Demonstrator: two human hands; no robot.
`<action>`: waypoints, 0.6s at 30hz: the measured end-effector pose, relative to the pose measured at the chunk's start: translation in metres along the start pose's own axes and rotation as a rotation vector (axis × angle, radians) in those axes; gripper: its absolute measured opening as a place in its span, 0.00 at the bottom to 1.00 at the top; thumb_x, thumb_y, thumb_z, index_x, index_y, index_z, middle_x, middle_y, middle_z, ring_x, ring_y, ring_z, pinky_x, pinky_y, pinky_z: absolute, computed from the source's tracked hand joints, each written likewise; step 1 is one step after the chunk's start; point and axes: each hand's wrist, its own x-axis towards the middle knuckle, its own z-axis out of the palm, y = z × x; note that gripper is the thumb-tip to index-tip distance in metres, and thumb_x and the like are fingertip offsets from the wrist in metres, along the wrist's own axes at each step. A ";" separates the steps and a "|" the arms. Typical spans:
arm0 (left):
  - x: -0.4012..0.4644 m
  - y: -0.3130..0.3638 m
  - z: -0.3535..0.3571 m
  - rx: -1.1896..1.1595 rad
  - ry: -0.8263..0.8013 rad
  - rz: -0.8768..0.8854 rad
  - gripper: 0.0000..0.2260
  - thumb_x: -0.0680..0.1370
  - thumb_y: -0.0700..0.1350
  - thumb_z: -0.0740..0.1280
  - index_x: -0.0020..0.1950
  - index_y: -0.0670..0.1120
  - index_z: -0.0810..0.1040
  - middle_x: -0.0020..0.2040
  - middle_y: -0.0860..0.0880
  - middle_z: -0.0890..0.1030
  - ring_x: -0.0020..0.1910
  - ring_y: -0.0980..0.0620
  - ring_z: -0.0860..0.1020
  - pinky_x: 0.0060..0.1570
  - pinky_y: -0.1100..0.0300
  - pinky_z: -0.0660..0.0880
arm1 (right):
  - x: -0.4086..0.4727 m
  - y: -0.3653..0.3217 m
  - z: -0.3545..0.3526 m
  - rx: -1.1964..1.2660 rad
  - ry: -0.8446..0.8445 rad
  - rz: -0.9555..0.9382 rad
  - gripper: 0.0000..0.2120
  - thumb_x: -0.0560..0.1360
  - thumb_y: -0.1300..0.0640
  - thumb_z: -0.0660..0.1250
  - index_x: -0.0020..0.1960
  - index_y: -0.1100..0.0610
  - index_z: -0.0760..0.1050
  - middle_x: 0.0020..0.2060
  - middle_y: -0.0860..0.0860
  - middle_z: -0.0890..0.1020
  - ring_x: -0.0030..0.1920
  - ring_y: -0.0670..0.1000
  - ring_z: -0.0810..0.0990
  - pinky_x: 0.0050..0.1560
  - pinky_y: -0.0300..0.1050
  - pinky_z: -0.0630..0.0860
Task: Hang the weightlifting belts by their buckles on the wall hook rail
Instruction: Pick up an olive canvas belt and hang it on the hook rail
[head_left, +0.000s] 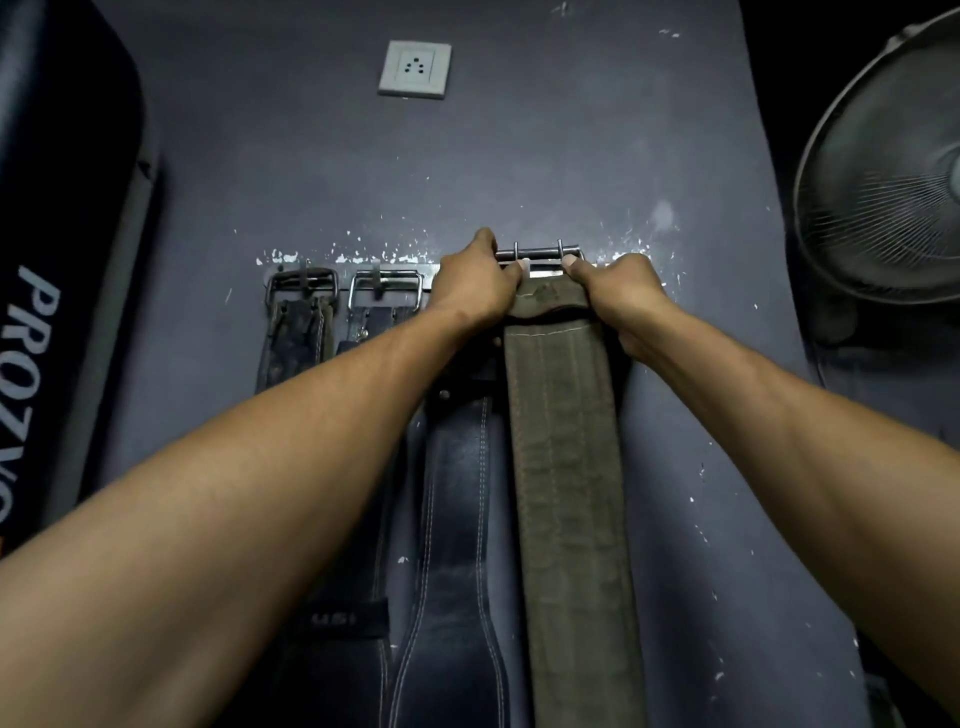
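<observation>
Against a dark grey wall (571, 130), scuffed with white paint chips, both bare hands hold the top of an olive-brown suede weightlifting belt (569, 467). Left hand (475, 283) closed around the left end of the belt's steel buckle (537, 253), thumb tip pressed on the leather fold just below the bar. Right hand (615, 288) closed on the right end, thumb tip also on the fold, fingers wrapped behind the strap and hidden. Buckle is a double-prong roller type, both prongs pointing up, held level at the hook rail (395, 270), right end of it; cannot tell whether it's seated on a hook, hands cover that spot. Belt body hangs straight down between the forearms and runs off the bottom edge.

Left of it, three more belts on the wall: a worn black belt (293, 338) with its buckle over the leftmost hook, a second dark belt (382, 314) with a bright chrome buckle on the next hook, and a black leather belt with white stitching (457, 571) just beside the olive one, its top hidden behind the left wrist.

White wall socket (414, 68) above the rail. Black padded bag (57, 260) with white lettering at far left. Wire-caged fan (883, 171) at far right.
</observation>
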 end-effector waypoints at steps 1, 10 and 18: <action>-0.002 -0.001 0.001 0.042 0.004 0.018 0.18 0.81 0.57 0.65 0.63 0.45 0.73 0.60 0.40 0.81 0.59 0.37 0.79 0.52 0.54 0.73 | -0.003 0.001 -0.003 0.013 -0.015 0.013 0.27 0.69 0.38 0.74 0.52 0.62 0.81 0.50 0.57 0.87 0.49 0.59 0.86 0.53 0.56 0.84; -0.029 -0.007 0.000 0.098 -0.096 0.062 0.22 0.82 0.58 0.63 0.73 0.49 0.70 0.60 0.41 0.83 0.56 0.39 0.83 0.51 0.51 0.80 | -0.011 0.016 -0.003 0.036 -0.065 0.071 0.26 0.67 0.39 0.75 0.51 0.60 0.82 0.49 0.56 0.87 0.49 0.59 0.87 0.57 0.59 0.84; -0.036 -0.016 -0.013 -0.208 -0.283 -0.092 0.23 0.87 0.47 0.52 0.82 0.57 0.56 0.22 0.46 0.79 0.19 0.49 0.78 0.19 0.64 0.72 | -0.020 0.014 -0.004 -0.040 0.003 0.057 0.23 0.75 0.40 0.73 0.54 0.61 0.81 0.51 0.56 0.84 0.51 0.59 0.84 0.49 0.47 0.78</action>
